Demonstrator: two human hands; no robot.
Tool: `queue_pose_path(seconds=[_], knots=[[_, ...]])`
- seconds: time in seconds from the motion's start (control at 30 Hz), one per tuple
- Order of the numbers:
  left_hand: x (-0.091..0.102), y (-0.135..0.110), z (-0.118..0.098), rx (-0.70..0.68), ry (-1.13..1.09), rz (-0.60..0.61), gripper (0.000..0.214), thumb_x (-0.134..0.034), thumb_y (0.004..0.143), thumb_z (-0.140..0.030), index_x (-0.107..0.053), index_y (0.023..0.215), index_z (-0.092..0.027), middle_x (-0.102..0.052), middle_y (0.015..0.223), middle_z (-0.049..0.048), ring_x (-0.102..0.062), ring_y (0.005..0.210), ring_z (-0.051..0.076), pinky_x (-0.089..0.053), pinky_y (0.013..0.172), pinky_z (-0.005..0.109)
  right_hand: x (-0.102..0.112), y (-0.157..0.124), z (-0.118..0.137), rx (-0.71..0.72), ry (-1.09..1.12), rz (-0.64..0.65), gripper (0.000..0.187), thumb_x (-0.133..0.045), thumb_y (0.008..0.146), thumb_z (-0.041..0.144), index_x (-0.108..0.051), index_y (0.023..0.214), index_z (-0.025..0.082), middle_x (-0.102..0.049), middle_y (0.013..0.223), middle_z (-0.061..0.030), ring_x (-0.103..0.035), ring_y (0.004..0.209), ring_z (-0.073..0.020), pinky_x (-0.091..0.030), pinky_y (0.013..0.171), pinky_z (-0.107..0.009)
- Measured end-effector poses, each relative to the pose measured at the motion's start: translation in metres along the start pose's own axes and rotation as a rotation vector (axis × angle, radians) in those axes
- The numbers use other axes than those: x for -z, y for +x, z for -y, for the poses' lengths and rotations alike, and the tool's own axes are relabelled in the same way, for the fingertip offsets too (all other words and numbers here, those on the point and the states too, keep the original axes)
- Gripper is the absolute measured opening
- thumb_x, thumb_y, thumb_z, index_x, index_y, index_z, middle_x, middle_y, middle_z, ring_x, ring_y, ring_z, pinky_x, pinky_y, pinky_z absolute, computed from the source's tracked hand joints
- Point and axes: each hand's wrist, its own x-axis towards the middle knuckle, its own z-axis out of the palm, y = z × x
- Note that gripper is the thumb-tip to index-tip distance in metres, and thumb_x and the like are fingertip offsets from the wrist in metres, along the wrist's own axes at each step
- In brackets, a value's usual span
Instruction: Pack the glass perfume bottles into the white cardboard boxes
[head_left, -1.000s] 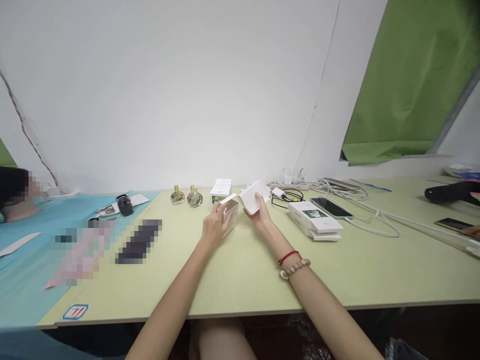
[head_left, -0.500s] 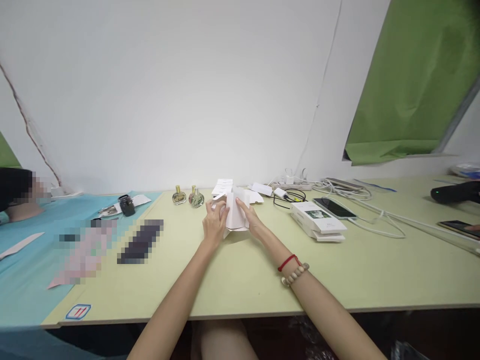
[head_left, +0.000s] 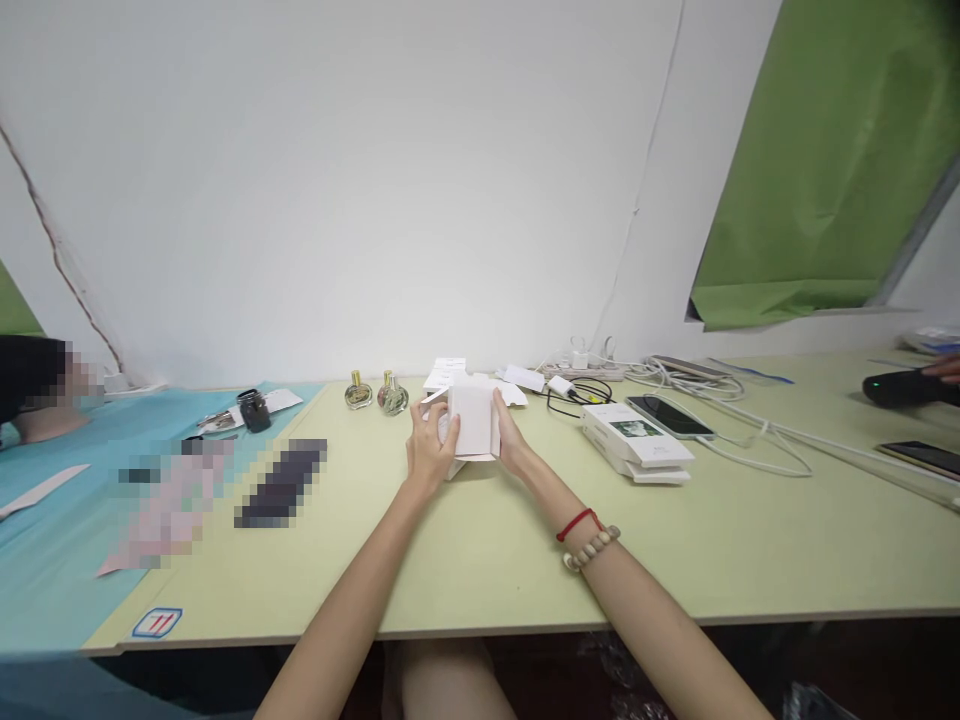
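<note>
Between my two hands, over the pale yellow table, is a small white cardboard box (head_left: 474, 418) with loose flaps at its lower edge. My left hand (head_left: 431, 440) grips its left side, thumb on the near face and fingers behind. Against the right side my right hand (head_left: 510, 435) presses, thumb pointing up along the edge. Behind the box lie more white boxes (head_left: 448, 366), partly hidden. Left of them stand several glass perfume bottles (head_left: 358, 392) with gold necks. To the right, a stack of flattened white boxes (head_left: 637, 440) carries a dark picture on top.
A phone (head_left: 669, 417) on a white cable, a power strip (head_left: 585, 372) and tangled cords lie right of centre. On the left a blue cloth (head_left: 45, 560) bears a dark jar (head_left: 253, 410). Another person's hand (head_left: 946, 370) touches a black device (head_left: 892, 388) at far right.
The box between my hands has been squared up, its near panel now flat and wider. My right thumb has shifted from the front panel to the right edge. The other person's hand moved onto the black device.
</note>
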Motion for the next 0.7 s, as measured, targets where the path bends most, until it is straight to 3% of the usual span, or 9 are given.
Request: queue_pose_path(seconds=[0.1,0.37,0.57,0.7], knots=[[0.0,0.0,0.003,0.021,-0.038,0.022,0.037,-0.027,0.088,-0.045,-0.05,0.109,-0.026,-0.035,0.123,0.0056,-0.05,0.107,0.018,-0.046,0.085,0.03,-0.002,0.0,0.002,-0.019,0.049,0.082,0.061,-0.027,0.084,0.062,-0.065,0.095,0.015,-0.068,0.096,-0.0089,-0.064,0.086,-0.0209,-0.051,0.077,-0.032],[-0.002,0.0,0.006,0.043,-0.087,0.05,0.042,-0.019,0.089,-0.045,-0.044,0.119,-0.029,-0.033,0.126,0.0057,-0.048,0.111,0.019,-0.046,0.086,0.033,0.002,0.002,-0.005,0.103,-0.05,0.067,0.063,-0.032,0.08,0.067,-0.065,0.097,0.017,-0.068,0.095,-0.0079,-0.063,0.091,-0.0218,-0.048,0.085,-0.035],[-0.004,0.001,0.005,0.023,-0.137,0.058,0.042,-0.023,0.088,-0.047,-0.039,0.125,-0.032,-0.029,0.128,0.0058,-0.044,0.115,0.02,-0.042,0.093,0.037,0.001,-0.001,-0.016,0.21,-0.229,-0.026,0.051,-0.067,0.066,0.048,-0.058,0.109,0.022,-0.061,0.114,-0.0052,-0.058,0.102,-0.0214,-0.047,0.089,-0.034],[-0.006,0.001,0.007,-0.049,-0.169,0.093,0.044,-0.031,0.087,-0.047,-0.035,0.127,-0.03,-0.03,0.128,0.007,-0.036,0.123,0.019,-0.038,0.099,0.037,0.001,0.0,-0.017,0.215,-0.298,-0.138,0.052,-0.075,0.057,0.041,-0.061,0.103,0.019,-0.062,0.11,-0.008,-0.058,0.1,-0.0235,-0.048,0.087,-0.037]])
